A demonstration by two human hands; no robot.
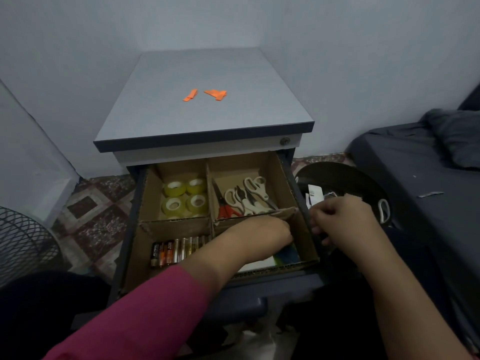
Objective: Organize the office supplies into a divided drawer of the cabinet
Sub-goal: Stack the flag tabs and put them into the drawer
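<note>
We see the left hand [267, 233] reaching into the drawer's [310, 245] near-right compartment, fingertips hidden, grip unclear. Right hand [340, 219] curls at the drawer's edge w/ nothing visibly held. Batteries [172, 252] near-left, labels unreadable; tape rolls [185, 197], scissors [246, 197] behind.

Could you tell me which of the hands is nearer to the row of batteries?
Left. The left hand reaches into the front right compartment, just right of the batteries; the right hand is farther right, at the drawer's outer edge.
</note>
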